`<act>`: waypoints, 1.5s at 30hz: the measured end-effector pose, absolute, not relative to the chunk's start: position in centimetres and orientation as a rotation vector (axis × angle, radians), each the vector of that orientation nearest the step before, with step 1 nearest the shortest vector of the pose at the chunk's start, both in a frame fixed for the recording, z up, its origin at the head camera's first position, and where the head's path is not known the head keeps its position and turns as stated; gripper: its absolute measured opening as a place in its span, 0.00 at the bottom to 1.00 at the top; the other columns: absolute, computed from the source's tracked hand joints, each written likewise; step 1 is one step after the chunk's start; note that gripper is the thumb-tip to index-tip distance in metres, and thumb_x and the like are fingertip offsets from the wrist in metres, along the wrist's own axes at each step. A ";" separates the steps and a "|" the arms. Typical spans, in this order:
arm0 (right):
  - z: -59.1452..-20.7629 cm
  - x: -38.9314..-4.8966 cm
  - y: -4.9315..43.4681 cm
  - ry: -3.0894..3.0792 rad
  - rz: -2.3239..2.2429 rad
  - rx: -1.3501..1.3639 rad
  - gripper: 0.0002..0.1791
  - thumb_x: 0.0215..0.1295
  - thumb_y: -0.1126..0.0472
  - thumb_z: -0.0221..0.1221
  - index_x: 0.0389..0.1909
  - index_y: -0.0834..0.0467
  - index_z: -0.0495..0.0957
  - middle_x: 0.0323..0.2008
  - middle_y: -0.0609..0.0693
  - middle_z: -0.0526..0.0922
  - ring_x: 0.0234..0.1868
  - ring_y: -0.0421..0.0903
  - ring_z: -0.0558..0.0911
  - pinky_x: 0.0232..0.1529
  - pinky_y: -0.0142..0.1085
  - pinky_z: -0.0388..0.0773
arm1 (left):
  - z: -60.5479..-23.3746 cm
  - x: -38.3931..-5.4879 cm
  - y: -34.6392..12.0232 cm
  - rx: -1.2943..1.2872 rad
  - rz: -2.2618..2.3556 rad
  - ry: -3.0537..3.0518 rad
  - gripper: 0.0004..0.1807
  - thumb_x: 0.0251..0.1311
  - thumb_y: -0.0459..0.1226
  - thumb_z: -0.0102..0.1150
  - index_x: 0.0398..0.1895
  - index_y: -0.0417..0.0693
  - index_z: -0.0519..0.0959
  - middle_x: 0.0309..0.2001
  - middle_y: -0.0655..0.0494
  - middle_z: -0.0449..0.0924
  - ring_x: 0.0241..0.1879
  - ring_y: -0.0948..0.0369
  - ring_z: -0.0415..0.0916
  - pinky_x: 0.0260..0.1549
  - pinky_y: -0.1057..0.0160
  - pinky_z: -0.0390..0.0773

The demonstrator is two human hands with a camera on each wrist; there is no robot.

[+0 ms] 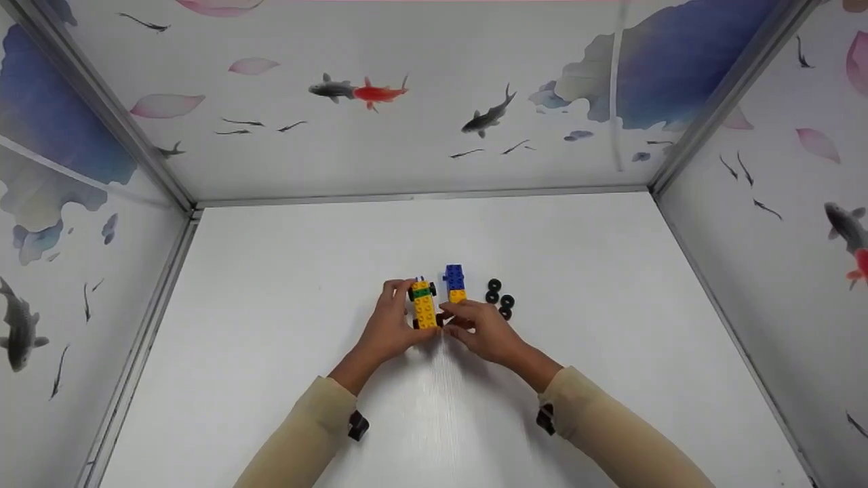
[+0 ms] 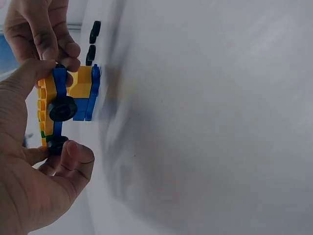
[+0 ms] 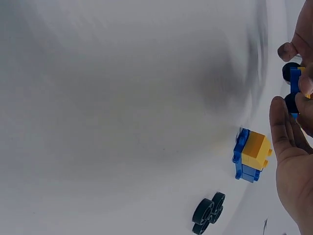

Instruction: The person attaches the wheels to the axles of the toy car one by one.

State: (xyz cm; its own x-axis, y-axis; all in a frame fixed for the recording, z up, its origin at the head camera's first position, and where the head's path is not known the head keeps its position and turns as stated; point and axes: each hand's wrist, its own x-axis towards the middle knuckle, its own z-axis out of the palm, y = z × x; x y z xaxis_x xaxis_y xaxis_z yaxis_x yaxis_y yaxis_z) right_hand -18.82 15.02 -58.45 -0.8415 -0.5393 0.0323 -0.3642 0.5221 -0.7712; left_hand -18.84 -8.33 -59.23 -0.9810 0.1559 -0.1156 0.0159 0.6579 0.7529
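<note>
- Left hand (image 1: 386,329) grips the toy car (image 1: 424,310), a yellow-and-blue brick build with a green band, between thumb and fingers, above the white table (image 1: 271,352).
- Right hand (image 1: 489,332) pinches one black wheel (image 3: 291,103) at the car's end nearest the person.
- Blue-and-yellow brick chassis (image 1: 454,276) stands just beside, to the right.
- Four loose black tires (image 1: 494,285) lie beyond it, farther right.
</note>
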 end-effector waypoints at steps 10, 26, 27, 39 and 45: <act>-59.1 -18.7 16.4 2.562 -1.245 -0.713 0.29 0.78 0.67 0.66 0.77 0.62 0.77 0.59 0.61 0.89 0.55 0.55 0.91 0.56 0.46 0.92 | -59.5 -21.0 -11.5 0.019 1.114 2.751 0.61 0.55 0.51 0.85 0.88 0.52 0.59 0.82 0.46 0.55 0.72 0.48 0.71 0.72 0.46 0.80; -59.2 -18.6 18.5 2.584 -1.236 -0.653 0.27 0.79 0.64 0.66 0.75 0.61 0.78 0.57 0.58 0.91 0.55 0.55 0.91 0.57 0.48 0.92 | -59.9 -22.2 -13.8 -0.015 1.009 2.658 0.60 0.58 0.51 0.82 0.89 0.50 0.57 0.81 0.41 0.51 0.64 0.46 0.74 0.70 0.47 0.80; -59.2 -18.6 18.7 2.588 -1.238 -0.658 0.27 0.79 0.64 0.66 0.75 0.62 0.78 0.57 0.58 0.91 0.55 0.55 0.91 0.56 0.48 0.92 | -59.9 -22.2 -13.8 -0.015 1.012 2.652 0.60 0.58 0.51 0.82 0.89 0.50 0.57 0.81 0.41 0.51 0.63 0.46 0.74 0.70 0.47 0.80; -59.5 -19.3 20.9 2.647 -1.214 -0.589 0.25 0.77 0.65 0.67 0.72 0.63 0.81 0.54 0.55 0.92 0.53 0.51 0.91 0.55 0.48 0.91 | -59.9 -22.3 -13.8 -0.005 0.987 2.646 0.62 0.59 0.52 0.82 0.91 0.50 0.54 0.82 0.41 0.49 0.66 0.45 0.72 0.71 0.46 0.79; -59.6 -19.6 22.0 2.683 -1.218 -0.556 0.24 0.76 0.66 0.68 0.71 0.62 0.82 0.52 0.54 0.92 0.51 0.50 0.90 0.54 0.45 0.92 | -59.5 -22.3 -13.5 -0.018 0.987 2.660 0.68 0.58 0.56 0.83 0.93 0.55 0.46 0.84 0.43 0.45 0.70 0.45 0.69 0.75 0.44 0.77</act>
